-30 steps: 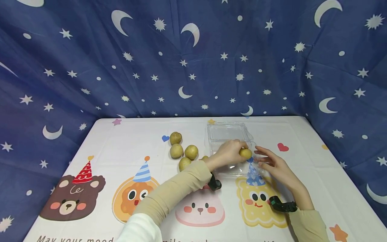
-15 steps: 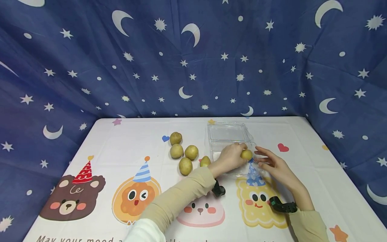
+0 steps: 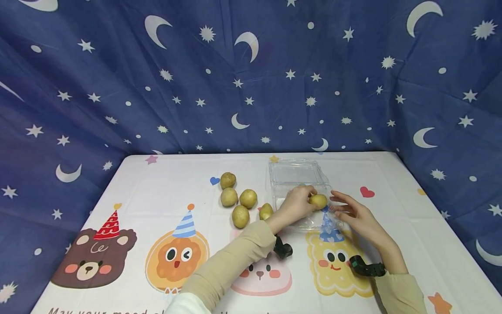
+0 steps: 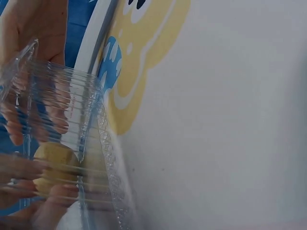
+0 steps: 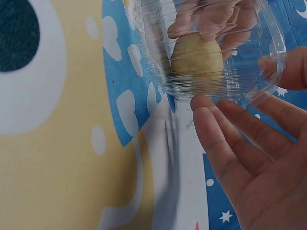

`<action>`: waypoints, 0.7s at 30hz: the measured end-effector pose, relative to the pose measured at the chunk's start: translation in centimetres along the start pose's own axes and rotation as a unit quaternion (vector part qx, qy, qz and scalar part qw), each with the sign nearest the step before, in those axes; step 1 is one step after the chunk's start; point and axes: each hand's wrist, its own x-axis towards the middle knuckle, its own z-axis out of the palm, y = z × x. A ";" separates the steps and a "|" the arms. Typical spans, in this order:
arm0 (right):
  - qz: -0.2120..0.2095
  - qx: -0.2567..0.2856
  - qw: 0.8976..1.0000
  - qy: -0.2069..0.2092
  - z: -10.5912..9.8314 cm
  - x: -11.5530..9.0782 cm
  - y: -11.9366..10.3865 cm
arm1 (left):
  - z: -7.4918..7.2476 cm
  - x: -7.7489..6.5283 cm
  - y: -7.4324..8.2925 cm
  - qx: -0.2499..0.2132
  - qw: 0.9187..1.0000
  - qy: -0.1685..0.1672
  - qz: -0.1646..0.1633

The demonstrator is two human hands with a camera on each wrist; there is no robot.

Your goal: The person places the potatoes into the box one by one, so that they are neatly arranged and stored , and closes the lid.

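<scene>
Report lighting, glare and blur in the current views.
Head view: bright, even light, glints on the clear plastic container; left wrist view: dimmer, left hand blurred; right wrist view: ribbed plastic streaks the potato behind it, right hand comparatively clear.

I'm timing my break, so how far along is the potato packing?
Done: the clear clamshell box stands open, its lid folded back.
In hand: the left hand holds one potato inside it, with the right hand at the box's side.
Still to do, it seems: five potatoes on the tablecloth, then closing the lid.
</scene>
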 end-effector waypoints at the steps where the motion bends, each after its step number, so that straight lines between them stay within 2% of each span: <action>1: 0.001 0.000 1.000 0.000 0.0 0.0 0.0 | 0.0 -0.1 0.0 0.007 1.000 0.004 -0.001; 6: 0.005 0.002 1.000 -0.003 0.0 0.0 0.0 | -0.2 -0.5 0.1 0.051 0.998 0.017 -0.019; 10: 0.006 -0.001 1.000 -0.002 0.0 0.0 0.3 | -0.1 -0.5 0.1 0.064 0.997 0.020 -0.026; 13: 0.006 -0.002 1.000 -0.003 0.0 0.0 0.4 | -0.1 -0.5 0.0 0.042 0.999 0.018 -0.027; 17: 0.000 0.001 1.000 -0.004 0.1 -0.1 0.2 | -0.4 -0.8 -0.3 -0.010 0.999 0.009 -0.038; 21: -0.002 0.000 1.000 -0.004 0.0 0.0 0.1 | -0.9 -1.0 -0.6 -0.060 0.997 -0.017 -0.048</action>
